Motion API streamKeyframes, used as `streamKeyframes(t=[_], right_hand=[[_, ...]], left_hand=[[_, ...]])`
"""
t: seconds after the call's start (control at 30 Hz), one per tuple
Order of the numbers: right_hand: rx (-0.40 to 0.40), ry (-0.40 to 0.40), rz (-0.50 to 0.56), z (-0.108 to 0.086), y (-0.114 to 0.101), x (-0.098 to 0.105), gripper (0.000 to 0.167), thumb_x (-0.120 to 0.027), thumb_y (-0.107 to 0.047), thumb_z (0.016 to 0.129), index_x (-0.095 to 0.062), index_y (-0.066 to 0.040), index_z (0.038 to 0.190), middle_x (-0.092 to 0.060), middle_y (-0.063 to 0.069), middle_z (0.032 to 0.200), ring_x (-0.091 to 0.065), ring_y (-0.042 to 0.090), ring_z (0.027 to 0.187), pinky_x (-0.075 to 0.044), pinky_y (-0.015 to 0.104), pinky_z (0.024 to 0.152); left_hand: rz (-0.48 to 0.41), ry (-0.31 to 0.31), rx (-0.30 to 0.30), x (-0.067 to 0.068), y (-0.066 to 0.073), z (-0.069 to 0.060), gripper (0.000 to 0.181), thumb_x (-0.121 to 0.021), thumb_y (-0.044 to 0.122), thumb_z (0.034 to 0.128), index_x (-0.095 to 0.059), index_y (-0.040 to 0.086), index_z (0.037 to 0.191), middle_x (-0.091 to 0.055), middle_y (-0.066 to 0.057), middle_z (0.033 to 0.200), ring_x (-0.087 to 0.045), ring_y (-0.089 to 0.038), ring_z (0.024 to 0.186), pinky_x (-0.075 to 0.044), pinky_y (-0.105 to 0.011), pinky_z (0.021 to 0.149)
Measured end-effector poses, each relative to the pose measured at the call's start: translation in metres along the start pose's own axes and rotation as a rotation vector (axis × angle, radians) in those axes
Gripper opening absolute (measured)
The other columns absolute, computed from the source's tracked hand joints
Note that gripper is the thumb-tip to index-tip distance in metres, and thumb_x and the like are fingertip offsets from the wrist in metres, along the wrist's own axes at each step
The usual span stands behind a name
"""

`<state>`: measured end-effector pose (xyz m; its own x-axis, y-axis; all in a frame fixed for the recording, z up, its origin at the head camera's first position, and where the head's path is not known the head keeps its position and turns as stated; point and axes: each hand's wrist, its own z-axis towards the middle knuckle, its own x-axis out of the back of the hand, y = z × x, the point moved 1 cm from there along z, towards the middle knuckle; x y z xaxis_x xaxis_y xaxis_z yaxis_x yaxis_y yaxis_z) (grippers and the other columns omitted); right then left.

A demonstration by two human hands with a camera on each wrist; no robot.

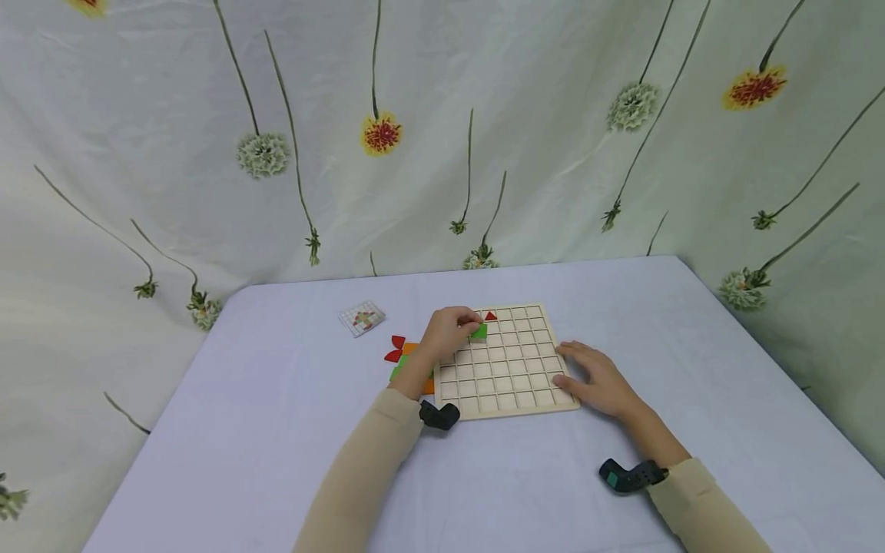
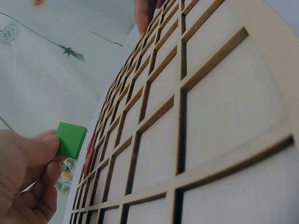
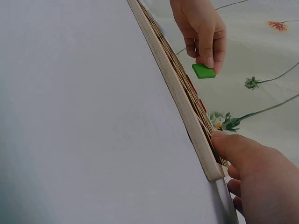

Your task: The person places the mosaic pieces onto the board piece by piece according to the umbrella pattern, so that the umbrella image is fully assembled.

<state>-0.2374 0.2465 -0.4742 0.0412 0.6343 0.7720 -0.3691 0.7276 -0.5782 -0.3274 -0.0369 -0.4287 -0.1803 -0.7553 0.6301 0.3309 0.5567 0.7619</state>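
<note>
My left hand (image 1: pixel 445 332) pinches a green square tile (image 2: pixel 71 140) between thumb and fingers, over the far-left part of a wooden grid board (image 1: pixel 515 367). In the right wrist view, the tile hangs just above the board's surface. My right hand (image 1: pixel 598 378) rests at the board's right edge, its thumb (image 3: pixel 236 145) on the rim and the other fingers along the side. A red triangle tile (image 1: pixel 491 316) lies in a cell of the far row, near the green tile. My left hand partly hides the board's far-left corner.
Left of the board lie red petal-shaped pieces (image 1: pixel 393 355) and several orange and green tiles (image 1: pixel 404 361), partly behind my left forearm. A pattern card (image 1: pixel 362 318) lies farther back on the white table (image 1: pixel 276 415). A flower-printed cloth (image 1: pixel 429 192) hangs behind.
</note>
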Motion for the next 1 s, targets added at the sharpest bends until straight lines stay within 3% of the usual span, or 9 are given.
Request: streamKeyframes(t=[0.47,0.8,1.0], right_hand=[[0.007,-0.002,0.003,0.0,-0.003,0.0,0.058,-0.067,-0.032,0.09,-0.054,0.004,0.135,-0.048,0.025,0.141,-0.036,0.046,0.134,-0.025,0.061,0.107],[0.01,0.002,-0.011,0.0,-0.002,0.001,0.058,-0.067,-0.032,0.09,-0.054,0.003,0.135,-0.048,0.024,0.141,-0.037,0.045,0.134,-0.026,0.06,0.107],[0.01,0.002,-0.01,0.0,-0.001,0.001,0.059,-0.068,-0.032,0.09,-0.054,0.003,0.135,-0.048,0.024,0.141,-0.037,0.045,0.134,-0.026,0.06,0.107]], left_hand=[[0.007,0.0,0.016,-0.012,0.007,0.017,0.012,-0.062,0.012,0.0963,-0.073,0.009,0.101,-0.069,-0.004,0.098,-0.062,-0.02,0.09,-0.049,-0.034,0.081],[-0.009,0.065,0.023,-0.025,0.007,0.02,0.014,-0.06,0.014,0.0977,-0.073,0.011,0.104,-0.07,-0.003,0.102,-0.062,-0.019,0.093,-0.049,-0.036,0.083],[0.008,0.071,0.02,-0.028,0.003,0.022,0.014,-0.061,0.014,0.0976,-0.073,0.012,0.103,-0.07,-0.003,0.102,-0.062,-0.02,0.094,-0.049,-0.036,0.084]])
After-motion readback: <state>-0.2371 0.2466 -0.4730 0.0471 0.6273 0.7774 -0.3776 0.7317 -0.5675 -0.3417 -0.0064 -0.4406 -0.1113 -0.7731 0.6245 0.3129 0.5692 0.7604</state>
